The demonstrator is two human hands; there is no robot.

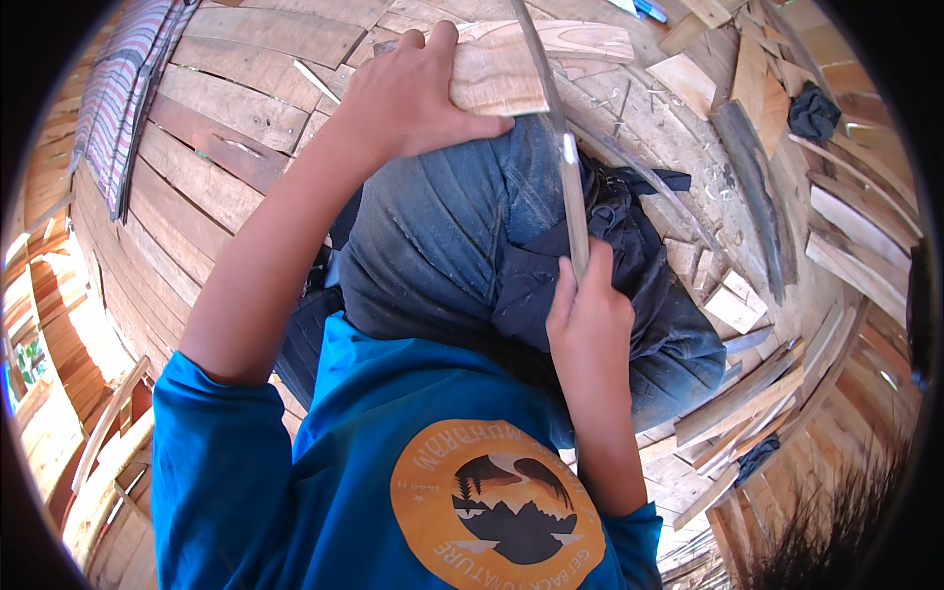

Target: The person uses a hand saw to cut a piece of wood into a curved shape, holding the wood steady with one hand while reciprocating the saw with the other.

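Note:
My left hand [408, 93] grips a short flat piece of pale wood [497, 71] by its left end, thumb stretched along the near edge. The wood lies just beyond my knee, which is in blue jeans [423, 236]. In my right hand [593, 310], closed fingers hold the near end of a long, narrow stick-like tool [577, 211]. It slants away past the right end of the wood and out at the top edge. A bright glint shows partway along it. Whether it touches the wood, and its exact kind, I cannot tell.
Under me is a plank floor [211, 103]. Wood offcuts [736, 303] and strips [752, 206] lie scattered to the right, with a black cloth [814, 111] among them. Dark fabric [551, 280] lies over my lap. A striped mat [128, 84] is at the far left.

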